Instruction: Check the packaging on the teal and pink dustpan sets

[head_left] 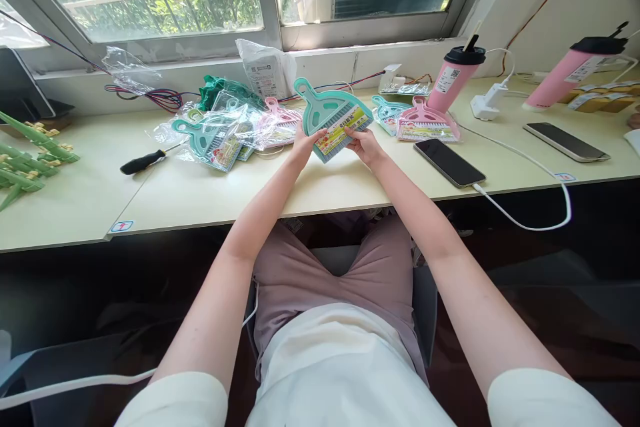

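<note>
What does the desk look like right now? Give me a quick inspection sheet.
Surface: pale desk under a window.
Job's things: teal dustpan set, labelled, held up over the desk.
Clutter: bagged dustpan sets, pink dustpan set, screwdriver, two phones, pink tumbler, green stems.
Hands: left hand and right hand both grip the set's lower edge.
Cables: white charging cable to a phone; coloured wires by the window.
Surroundings: trees outside.
</note>
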Demonstrator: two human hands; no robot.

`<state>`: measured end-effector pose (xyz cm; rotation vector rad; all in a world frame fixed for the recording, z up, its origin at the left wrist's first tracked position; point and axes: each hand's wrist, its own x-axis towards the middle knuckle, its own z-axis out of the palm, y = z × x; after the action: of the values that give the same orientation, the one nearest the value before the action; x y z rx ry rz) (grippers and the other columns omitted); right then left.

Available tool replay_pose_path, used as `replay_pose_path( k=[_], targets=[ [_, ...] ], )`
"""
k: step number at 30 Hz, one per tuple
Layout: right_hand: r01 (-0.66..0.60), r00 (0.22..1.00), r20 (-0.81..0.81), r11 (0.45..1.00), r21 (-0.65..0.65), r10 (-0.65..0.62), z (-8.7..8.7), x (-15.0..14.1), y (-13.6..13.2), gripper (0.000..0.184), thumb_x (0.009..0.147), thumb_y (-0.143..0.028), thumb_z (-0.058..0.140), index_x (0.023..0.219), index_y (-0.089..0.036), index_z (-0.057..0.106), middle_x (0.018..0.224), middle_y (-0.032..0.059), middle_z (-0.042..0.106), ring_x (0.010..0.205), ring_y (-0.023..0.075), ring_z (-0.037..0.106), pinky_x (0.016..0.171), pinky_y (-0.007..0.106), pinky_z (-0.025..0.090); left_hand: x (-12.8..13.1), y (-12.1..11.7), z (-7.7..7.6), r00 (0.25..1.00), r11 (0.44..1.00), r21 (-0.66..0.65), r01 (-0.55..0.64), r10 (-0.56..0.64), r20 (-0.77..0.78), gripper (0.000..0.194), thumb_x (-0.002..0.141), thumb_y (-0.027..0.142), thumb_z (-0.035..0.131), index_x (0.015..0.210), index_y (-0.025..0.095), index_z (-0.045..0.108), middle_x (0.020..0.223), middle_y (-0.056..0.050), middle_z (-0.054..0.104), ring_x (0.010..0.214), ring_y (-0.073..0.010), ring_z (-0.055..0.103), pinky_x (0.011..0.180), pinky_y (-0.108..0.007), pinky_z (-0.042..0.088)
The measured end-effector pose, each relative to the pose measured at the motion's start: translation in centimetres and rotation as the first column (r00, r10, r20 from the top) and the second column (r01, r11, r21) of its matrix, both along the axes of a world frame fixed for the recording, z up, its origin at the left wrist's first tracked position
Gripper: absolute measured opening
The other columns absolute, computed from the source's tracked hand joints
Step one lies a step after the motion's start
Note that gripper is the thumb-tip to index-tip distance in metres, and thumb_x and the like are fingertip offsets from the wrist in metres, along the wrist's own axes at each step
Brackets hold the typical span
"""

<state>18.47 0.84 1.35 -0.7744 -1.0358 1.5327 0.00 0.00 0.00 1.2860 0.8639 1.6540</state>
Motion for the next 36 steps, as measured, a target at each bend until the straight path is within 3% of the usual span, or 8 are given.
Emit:
replay_pose_path(
  k=[7, 10, 15, 18, 21, 24, 28, 36],
  targets=[
    [0.015, 1.0, -0.025, 1.0, 0.007, -0.014, -0.1, 0.1, 0.3, 0.012, 0.079, -0.012, 0.079, 0.087, -0.015, 0.07, 0.085, 0.0074, 0.08, 0.097, 0.0275, 0.078, 0.094, 0.046, 0.066, 0.5, -0.9, 0.9, 0.999, 0.999, -0.05, -0.012, 0.009, -0.048, 0.071, 0.091, 0.043, 0.071, 0.152, 0.027, 0.037, 0.135, -0.01, 0.065, 0.125, -0.026, 0.067, 0.11, -0.048, 0.052],
    [0.029, 0.999, -0.034, 0.999, 0.025, -0.028, -0.3, 0.5, 0.6, 0.014, 0.078, -0.012, 0.079, 0.088, -0.016, 0.07, 0.086, 0.0065, 0.08, 0.097, 0.0273, 0.078, 0.093, 0.046, 0.066, 0.1, -1.4, 1.7, 0.961, 0.98, 0.003, -0.2, 0.197, -0.196, 0.055, 0.104, 0.038, 0.048, 0.154, 0.026, 0.032, 0.143, -0.013, 0.059, 0.131, -0.0241, 0.063, 0.113, -0.047, 0.049],
    [0.102, 0.993, -0.053, 0.995, -0.004, -0.102, -0.3, 1.0, 1.0, 0.012, 0.079, -0.01, 0.074, 0.087, -0.017, 0.07, 0.086, 0.0035, 0.08, 0.091, 0.0235, 0.078, 0.091, 0.044, 0.067, -3.3, -2.0, 2.7, 0.448, 0.717, 0.307, -0.625, 0.653, -0.611, 0.055, 0.097, 0.02, 0.046, 0.152, 0.023, 0.041, 0.164, -0.015, 0.039, 0.159, -0.0271, 0.027, 0.13, -0.053, 0.023],
    [0.121, 0.989, -0.083, 0.993, -0.018, -0.122, -0.2, 1.2, 1.1, 0.015, 0.079, -0.009, 0.071, 0.092, -0.018, 0.07, 0.085, 0.0017, 0.08, 0.089, 0.0221, 0.078, 0.091, 0.042, 0.067, -5.4, -2.1, 2.5, 0.164, 0.617, 0.28, -0.735, 0.563, -0.81, 0.06, 0.09, 0.012, 0.048, 0.15, 0.013, 0.048, 0.164, -0.023, 0.037, 0.159, -0.0353, 0.023, 0.128, -0.064, 0.018],
    [0.141, 0.984, -0.106, 0.989, -0.031, -0.144, -0.1, 1.3, 1.1, 0.019, 0.08, -0.009, 0.069, 0.096, -0.019, 0.07, 0.082, 0.001, 0.079, 0.088, 0.0215, 0.078, 0.089, 0.041, 0.068, -5.8, -2.1, 2.2, 0.036, 0.679, 0.271, -0.682, 0.402, -0.915, 0.051, 0.089, 0.005, 0.039, 0.134, 0.007, 0.063, 0.147, -0.026, 0.056, 0.147, -0.0355, 0.045, 0.126, -0.062, 0.025],
    [0.168, 0.978, -0.122, 0.985, -0.04, -0.171, 0.0, 1.4, 1.2, 0.019, 0.08, -0.009, 0.069, 0.096, -0.019, 0.07, 0.082, 0.0007, 0.079, 0.087, 0.0206, 0.078, 0.088, 0.038, 0.068, -4.5, -2.1, 2.2, 0.042, 0.818, 0.347, -0.459, 0.41, -0.911, 0.051, 0.088, 0.001, 0.034, 0.119, 0.015, 0.072, 0.123, -0.018, 0.072, 0.131, -0.0298, 0.059, 0.128, -0.058, 0.025],
    [0.195, 0.968, -0.149, 0.979, -0.049, -0.201, 0.1, 1.5, 1.1, 0.021, 0.079, -0.008, 0.07, 0.097, -0.02, 0.07, 0.084, 0.0001, 0.079, 0.087, 0.0193, 0.078, 0.088, 0.036, 0.067, -3.1, -1.9, 2.3, 0.24, 0.889, 0.425, -0.173, 0.456, -0.857, 0.042, 0.083, 0.003, 0.044, 0.093, 0.024, 0.078, 0.1, -0.011, 0.074, 0.127, -0.03, 0.06, 0.134, -0.057, 0.013],
    [0.189, 0.98, -0.056, 0.979, -0.073, -0.193, -0.3, 1.1, 1.0, 0.025, 0.076, -0.008, 0.077, 0.096, -0.02, 0.068, 0.079, -0.0006, 0.078, 0.081, 0.0194, 0.078, 0.088, 0.039, 0.068, -4.9, -1.9, 2.3, 0.286, 0.826, 0.406, -0.39, 0.528, -0.799, 0.031, 0.087, 0.015, 0.052, 0.107, 0.019, 0.076, 0.116, -0.015, 0.072, 0.132, -0.0358, 0.054, 0.13, -0.062, 0.009]
  ],
)
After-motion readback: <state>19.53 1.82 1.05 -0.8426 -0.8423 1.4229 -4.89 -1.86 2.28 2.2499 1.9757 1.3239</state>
